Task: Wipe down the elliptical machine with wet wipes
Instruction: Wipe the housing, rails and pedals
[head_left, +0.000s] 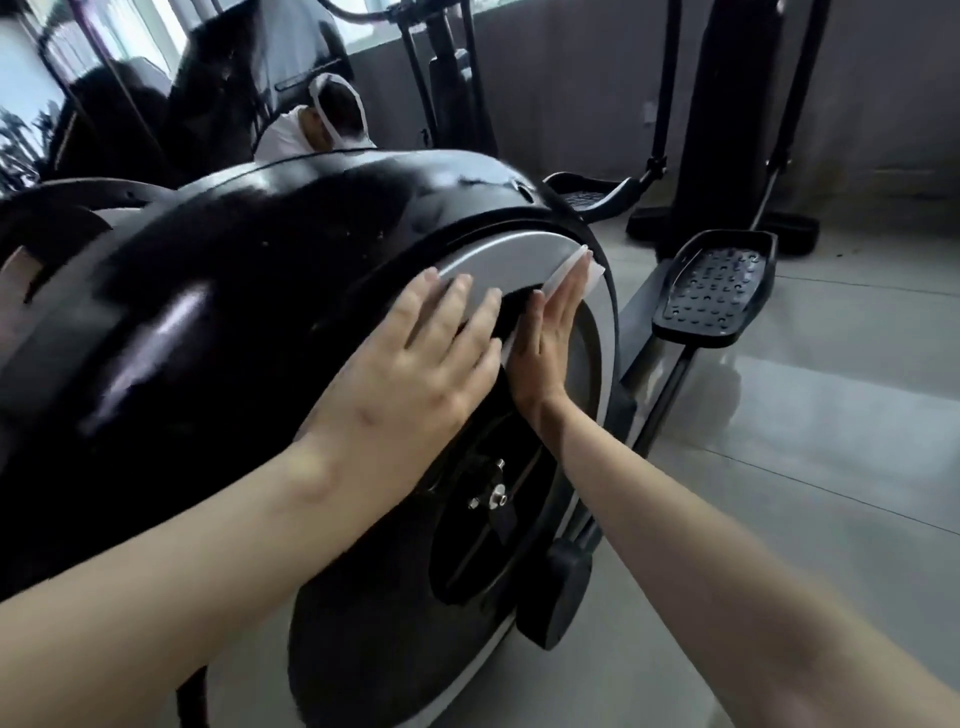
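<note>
The elliptical machine's glossy black flywheel housing (234, 322) fills the left and middle of the head view, with a silver ring (509, 260) around its side disc. My left hand (415, 358) rests flat on the housing's edge, fingers straight and spread. My right hand (545, 343) presses a white wet wipe (587, 270) flat against the side disc, fingers straight and pointing up. Only the wipe's top edge shows beyond my fingertips. The crank bolt (496, 496) sits below my right wrist.
A black foot pedal (717, 286) on its arm sticks out to the right of the housing. A second pedal (587, 192) and black upright posts (727, 119) stand behind. Grey tiled floor (805, 441) lies to the right. A person in white (317, 130) is behind the machine.
</note>
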